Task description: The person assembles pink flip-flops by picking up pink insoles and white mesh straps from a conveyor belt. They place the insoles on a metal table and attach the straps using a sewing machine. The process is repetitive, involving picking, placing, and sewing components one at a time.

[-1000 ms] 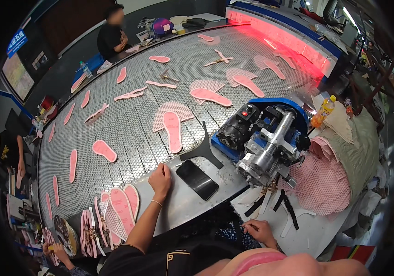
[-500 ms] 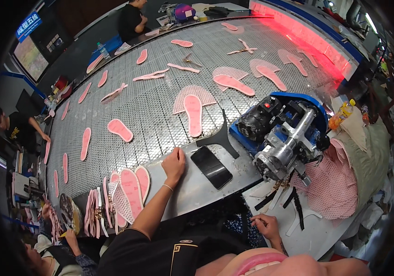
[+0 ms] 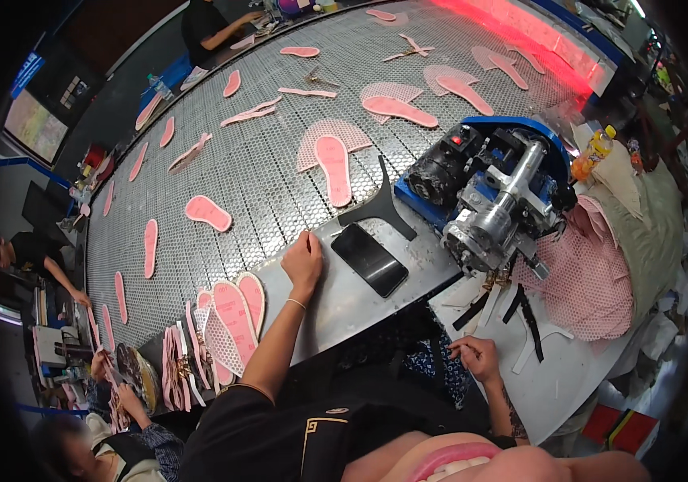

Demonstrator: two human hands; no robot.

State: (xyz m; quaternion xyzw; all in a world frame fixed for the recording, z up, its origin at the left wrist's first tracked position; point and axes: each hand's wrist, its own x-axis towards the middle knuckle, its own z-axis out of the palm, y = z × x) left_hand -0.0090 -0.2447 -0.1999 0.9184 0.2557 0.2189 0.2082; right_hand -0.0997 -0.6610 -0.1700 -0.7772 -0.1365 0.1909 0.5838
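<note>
My left hand (image 3: 302, 261) rests as a closed fist on the bare metal ledge, with nothing showing in it. Beside it lies a black phone (image 3: 369, 259). A black Y-shaped strap piece (image 3: 379, 210) is just beyond the phone. My right hand (image 3: 475, 357) hangs lower, near the edge of a white board (image 3: 553, 390); its fingers are curled in and I see nothing held. A pink insole with a perforated pink upper piece (image 3: 333, 170) lies on the mesh conveyor beyond my left hand. Pink insoles (image 3: 234, 321) are stacked left of my left forearm.
A blue and silver machine (image 3: 496, 201) stands right of the phone. Pink perforated pieces (image 3: 589, 277) are heaped beside it, below an orange drink bottle (image 3: 593, 153). Strap bundles (image 3: 179, 365) lie by the stacked insoles. Other people work at the left and far edges.
The whole view has shifted slightly. My left fist stays on the ledge, and my right hand sits a little higher. The far person's arm now reaches toward the table.
</note>
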